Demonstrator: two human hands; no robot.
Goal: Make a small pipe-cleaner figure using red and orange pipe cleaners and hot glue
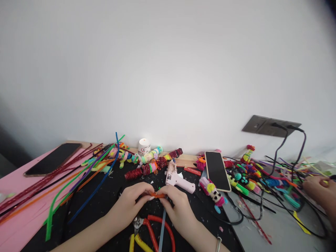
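We pinch an orange strip [158,195], left hand [133,200] and right hand [177,202] on either side, short of the table's far edge [187,160].

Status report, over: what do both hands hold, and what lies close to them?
Left hand, right hand: both pinching orange piece. Glue gun just beyond. Red-handled tool on near side.

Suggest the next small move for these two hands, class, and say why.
A gentle bend of the orange piece would probably make sense: the left hand and the right hand both pinch it, close together, while the glue gun lies unheld just beyond them.
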